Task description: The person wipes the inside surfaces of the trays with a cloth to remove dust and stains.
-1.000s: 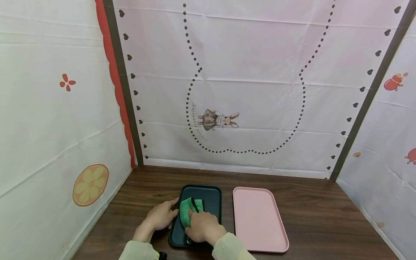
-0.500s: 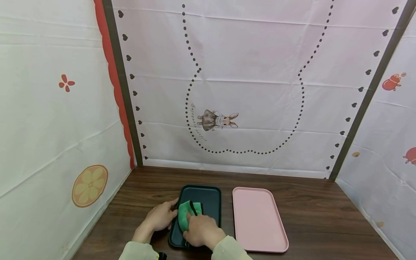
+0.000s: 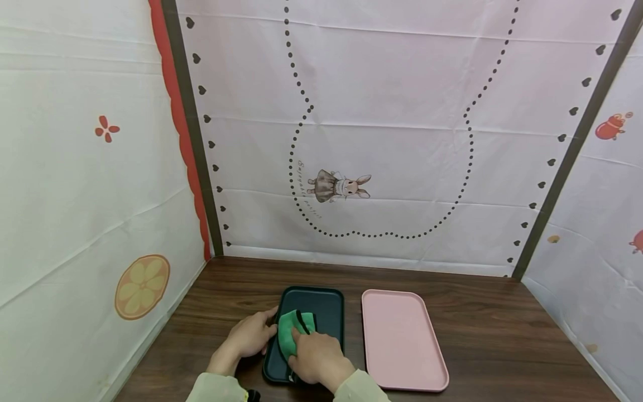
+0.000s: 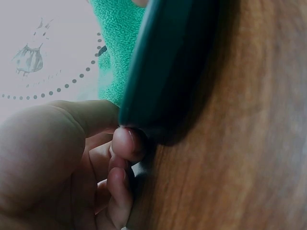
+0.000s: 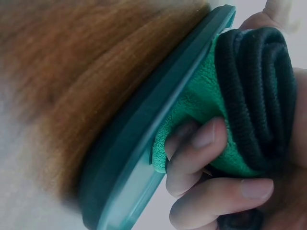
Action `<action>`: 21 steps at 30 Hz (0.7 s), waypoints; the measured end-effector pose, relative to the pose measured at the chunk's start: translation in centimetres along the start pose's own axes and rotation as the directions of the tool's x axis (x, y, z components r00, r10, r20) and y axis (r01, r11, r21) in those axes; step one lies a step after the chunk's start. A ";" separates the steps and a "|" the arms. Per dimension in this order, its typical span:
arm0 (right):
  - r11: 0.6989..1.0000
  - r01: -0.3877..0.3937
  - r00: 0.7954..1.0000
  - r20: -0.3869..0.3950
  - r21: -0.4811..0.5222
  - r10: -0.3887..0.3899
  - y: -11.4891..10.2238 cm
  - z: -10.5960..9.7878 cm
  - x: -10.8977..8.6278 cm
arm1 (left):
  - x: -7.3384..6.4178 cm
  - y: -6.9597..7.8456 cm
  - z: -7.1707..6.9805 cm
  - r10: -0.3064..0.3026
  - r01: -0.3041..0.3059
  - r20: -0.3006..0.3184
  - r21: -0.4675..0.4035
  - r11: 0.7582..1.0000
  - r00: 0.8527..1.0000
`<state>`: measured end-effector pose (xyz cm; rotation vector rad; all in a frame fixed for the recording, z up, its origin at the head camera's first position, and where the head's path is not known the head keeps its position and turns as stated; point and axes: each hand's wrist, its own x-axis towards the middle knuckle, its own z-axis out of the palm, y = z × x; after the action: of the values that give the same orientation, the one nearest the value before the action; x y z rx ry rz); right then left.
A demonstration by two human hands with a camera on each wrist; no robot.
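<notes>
While the left hand (image 3: 250, 336) pinches the dark tray (image 3: 329, 312) by its left edge, the right hand (image 3: 318, 357) grips the cloth (image 3: 288, 325) upon it. Cloth: near the left hand. Dark tray: between and beyond the hands, long axis running away from the person. Pink tray (image 3: 402, 340): apart, right of both hands. Sheet (image 3: 397, 162): farthest, beyond both hands.

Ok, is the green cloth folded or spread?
Folded: in the right wrist view, the green cloth shows several layers of dark edging stacked together, gripped by the right hand.
</notes>
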<state>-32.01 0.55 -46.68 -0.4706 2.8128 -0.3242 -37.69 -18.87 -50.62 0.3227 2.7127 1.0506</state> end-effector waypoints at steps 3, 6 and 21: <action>1.000 0.001 1.000 -0.010 -0.012 -0.001 0.1 0.1 0.1 | 0.0 0.0 0.0 0.001 -0.001 -0.002 0.007 1.000 1.000; 1.000 -0.006 1.000 -0.017 -0.012 0.005 0.2 0.3 0.1 | 0.0 0.0 0.0 0.003 -0.003 0.002 0.011 1.000 1.000; 1.000 -0.022 0.997 -0.080 0.005 0.022 0.9 0.4 0.0 | 0.1 0.0 0.0 -0.018 0.018 0.007 0.011 1.000 1.000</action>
<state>-32.17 1.33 -47.25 -0.4352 2.8924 -0.3514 -37.80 -18.90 -50.64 0.3034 2.7109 1.0276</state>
